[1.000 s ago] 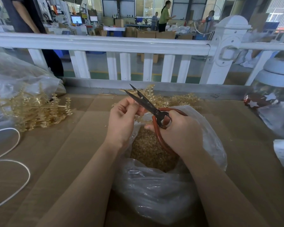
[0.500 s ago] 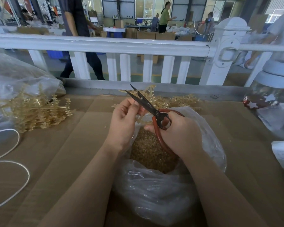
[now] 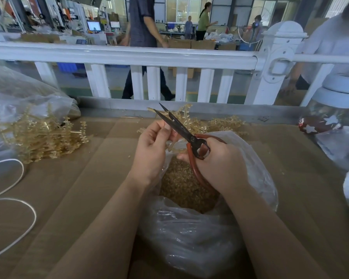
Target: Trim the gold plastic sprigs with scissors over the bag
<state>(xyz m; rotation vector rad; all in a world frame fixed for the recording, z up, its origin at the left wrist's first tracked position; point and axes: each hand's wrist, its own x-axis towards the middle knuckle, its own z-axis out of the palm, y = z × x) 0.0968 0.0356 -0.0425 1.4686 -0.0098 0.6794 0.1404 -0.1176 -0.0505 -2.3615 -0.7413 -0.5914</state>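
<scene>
head view: against the frame a second earlier, the red-handled black scissors (image 3: 189,137) sat barely shifted, blades parted, suggesting a cut was pending. the right hand (image 3: 220,164) gripped the handles; the left hand (image 3: 153,148) pinched a gold plastic sprig (image 3: 172,144) beside the blades, above the clear plastic bag (image 3: 258,170) of trimmings.

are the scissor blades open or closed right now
Open. The scissors' two dark blade tips stand apart in a narrow V above the bag, gripped by the right hand.
</scene>
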